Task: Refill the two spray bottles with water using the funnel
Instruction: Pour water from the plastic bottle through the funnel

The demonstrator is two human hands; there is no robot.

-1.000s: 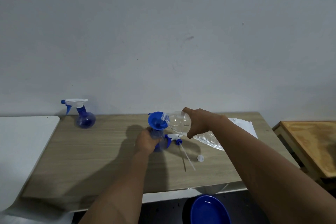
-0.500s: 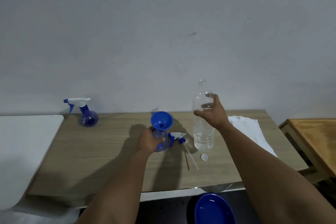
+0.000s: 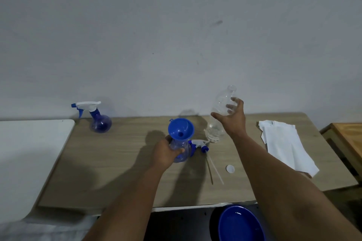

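My left hand [image 3: 166, 151] grips a clear spray bottle [image 3: 182, 154] without its head, standing on the wooden table [image 3: 117, 162]. A blue funnel [image 3: 181, 129] sits in the bottle's neck. The removed spray head [image 3: 199, 144], with its dip tube, lies just right of this bottle. A clear plastic water bottle [image 3: 215, 127] stands upright and uncapped behind the spray head. My right hand [image 3: 233, 119] is at its upper part with fingers spread, loosely around it. A second, blue spray bottle [image 3: 100, 121] with its head on stands at the back left.
A small white cap [image 3: 230, 168] lies on the table right of the dip tube. A white cloth [image 3: 284, 146] covers the table's right part. Below the front edge is a blue basin [image 3: 241, 223]. A white surface [image 3: 29, 152] adjoins on the left, a wooden table [image 3: 348, 137] on the right.
The water bottle went from tipped over the funnel to upright on the table. My right hand's fingers have since spread apart on it. My left hand kept hold of the spray bottle.
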